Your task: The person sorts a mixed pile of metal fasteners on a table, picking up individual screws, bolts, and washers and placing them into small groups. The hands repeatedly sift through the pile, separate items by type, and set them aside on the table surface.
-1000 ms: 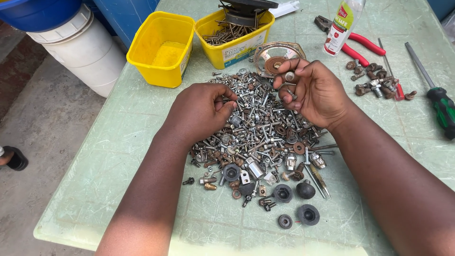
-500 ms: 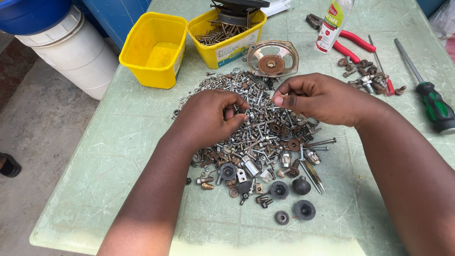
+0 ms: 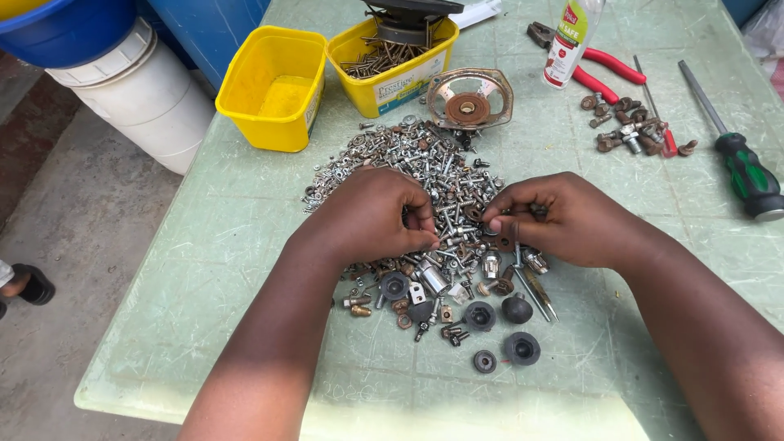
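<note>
1. A pale green, scratched table top [image 3: 204,269] is seen from above; its near edge runs along the bottom, its left edge stands over a grey floor, and bare room is left at the left and the near right.
2. A white plastic drum [image 3: 139,98] is set off the table's far left corner.
3. Two yellow rectangular plastic tubs are placed at the far side: the left tub [image 3: 273,90] is almost empty, and the right tub [image 3: 392,69], marked by a white label on its front, is filled with screws.
4. A white squeeze bottle with a red and green label [image 3: 567,41] is stood further right.
5. A heap of silver and rusty screws, nuts and washers [image 3: 425,163] is spread mid-table.
6. The left hand [image 3: 371,216] is curled on the heap, fingertips pressed together; what is pinched cannot be told.
7. The right hand [image 3: 563,216] is closed, a small dark piece being pinched at the heap's right edge.
</note>
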